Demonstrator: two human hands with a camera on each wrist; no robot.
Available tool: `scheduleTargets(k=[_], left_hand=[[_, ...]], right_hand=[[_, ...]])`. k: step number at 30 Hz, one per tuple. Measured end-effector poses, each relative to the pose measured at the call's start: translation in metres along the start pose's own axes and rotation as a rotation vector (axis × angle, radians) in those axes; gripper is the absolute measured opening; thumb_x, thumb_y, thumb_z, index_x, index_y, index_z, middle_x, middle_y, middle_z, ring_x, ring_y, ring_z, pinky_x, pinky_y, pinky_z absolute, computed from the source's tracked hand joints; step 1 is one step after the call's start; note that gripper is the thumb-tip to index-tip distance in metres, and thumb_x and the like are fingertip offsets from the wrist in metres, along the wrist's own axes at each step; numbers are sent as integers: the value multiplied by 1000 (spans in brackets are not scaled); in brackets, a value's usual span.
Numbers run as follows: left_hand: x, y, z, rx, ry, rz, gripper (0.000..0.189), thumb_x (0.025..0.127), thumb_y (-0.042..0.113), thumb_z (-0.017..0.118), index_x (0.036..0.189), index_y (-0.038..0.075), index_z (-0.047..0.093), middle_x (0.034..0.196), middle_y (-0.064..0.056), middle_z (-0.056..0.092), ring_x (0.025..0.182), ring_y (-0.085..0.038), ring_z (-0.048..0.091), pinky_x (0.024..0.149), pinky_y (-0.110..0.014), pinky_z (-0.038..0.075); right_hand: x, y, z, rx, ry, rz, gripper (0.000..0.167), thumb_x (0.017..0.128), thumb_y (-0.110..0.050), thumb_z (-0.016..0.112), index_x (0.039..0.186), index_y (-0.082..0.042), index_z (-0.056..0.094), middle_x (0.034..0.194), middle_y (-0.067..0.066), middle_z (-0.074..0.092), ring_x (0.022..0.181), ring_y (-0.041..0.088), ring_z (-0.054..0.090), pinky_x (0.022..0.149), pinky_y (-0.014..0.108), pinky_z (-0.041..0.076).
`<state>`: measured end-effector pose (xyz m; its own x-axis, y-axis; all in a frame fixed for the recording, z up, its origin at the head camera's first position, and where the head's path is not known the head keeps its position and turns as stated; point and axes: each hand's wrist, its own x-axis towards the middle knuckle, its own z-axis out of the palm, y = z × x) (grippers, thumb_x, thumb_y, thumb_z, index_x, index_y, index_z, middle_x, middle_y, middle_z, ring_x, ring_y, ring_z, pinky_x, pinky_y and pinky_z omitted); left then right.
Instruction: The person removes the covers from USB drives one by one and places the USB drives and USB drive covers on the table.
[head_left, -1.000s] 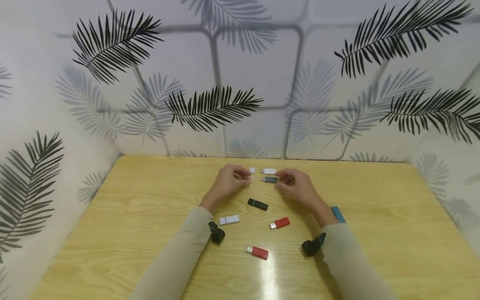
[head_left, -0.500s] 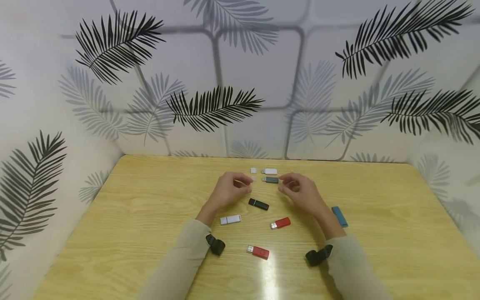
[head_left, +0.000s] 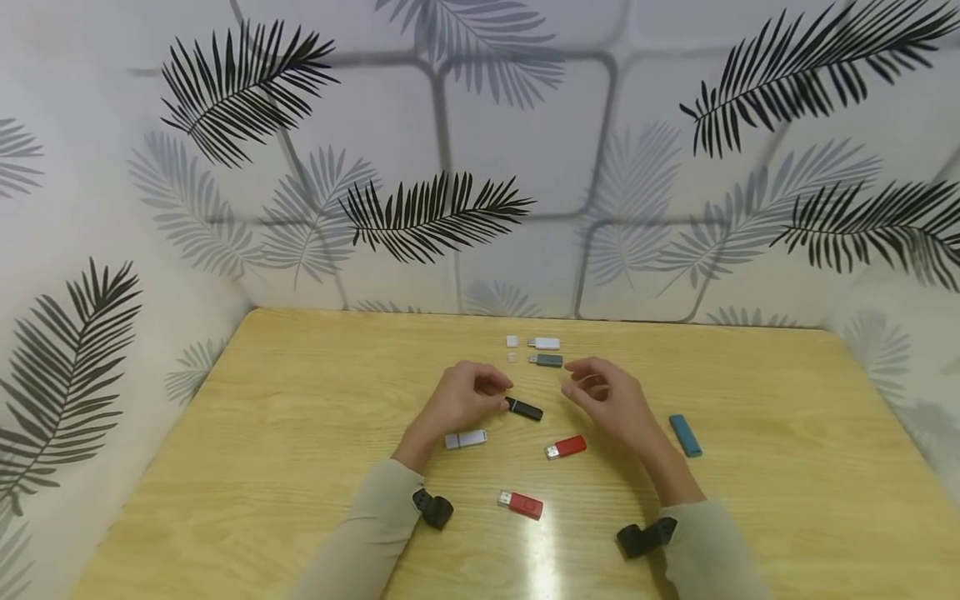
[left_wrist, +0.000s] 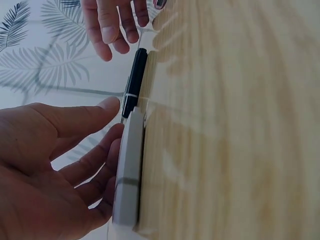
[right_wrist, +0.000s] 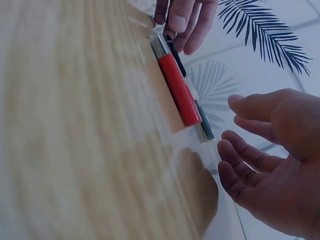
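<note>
My left hand [head_left: 465, 396] is at the capped end of a black USB stick [head_left: 525, 409], its thumb and fingers apart; whether a fingertip touches the stick I cannot tell. My right hand [head_left: 611, 400] hovers to the right, fingers loosely bent and holding nothing. Just beyond it lie a grey USB stick [head_left: 548, 361] and a white USB stick [head_left: 545, 343], both uncapped. Two small caps, one white [head_left: 512, 341] and one pale clear [head_left: 512, 357], sit left of their plugs. The left wrist view shows a white capped USB stick [left_wrist: 129, 172] near my left fingers.
A red USB stick [head_left: 567, 447] lies between the forearms, and another red one with a metal plug [head_left: 525, 505] is nearer. Right of the right forearm is a blue stick [head_left: 686, 435]. The wooden table [head_left: 300, 417] ends at a leaf-patterned backdrop [head_left: 517, 167].
Both hands have drawn back from the grey and white sticks and caps. The left has come down to the black stick; the right has let go of the grey stick.
</note>
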<state>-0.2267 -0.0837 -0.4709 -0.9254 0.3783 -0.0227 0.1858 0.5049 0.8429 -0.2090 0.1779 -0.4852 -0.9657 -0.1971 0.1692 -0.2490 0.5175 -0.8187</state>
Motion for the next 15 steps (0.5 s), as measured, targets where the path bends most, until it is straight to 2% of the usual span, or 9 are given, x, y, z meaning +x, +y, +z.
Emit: scheduleTargets(k=[6, 11, 15], left_hand=[[-1, 7, 9, 105, 4, -48, 18, 86, 4, 82, 103, 10, 79, 96, -1, 70, 84, -14, 62, 76, -31, 54], [-5, 11, 14, 201, 0, -24, 14, 88, 4, 81, 101, 9, 78, 99, -2, 67, 87, -15, 60, 80, -33, 52], [-9, 12, 17, 237, 20, -16, 13, 88, 4, 81, 100, 9, 78, 98, -1, 67, 89, -16, 59, 82, -35, 51]], right_hand=[[-7, -6, 3, 24, 8, -1, 34, 98, -15, 73, 127, 0, 66, 112, 13, 69, 103, 29, 66, 92, 48, 56], [-11, -11, 8, 34, 1, 2, 32, 97, -13, 74, 125, -1, 66, 111, 13, 69, 102, 28, 66, 92, 47, 56], [-14, -17, 12, 42, -21, -19, 31, 95, -9, 75, 123, 1, 67, 112, 15, 69, 100, 28, 67, 90, 47, 56]])
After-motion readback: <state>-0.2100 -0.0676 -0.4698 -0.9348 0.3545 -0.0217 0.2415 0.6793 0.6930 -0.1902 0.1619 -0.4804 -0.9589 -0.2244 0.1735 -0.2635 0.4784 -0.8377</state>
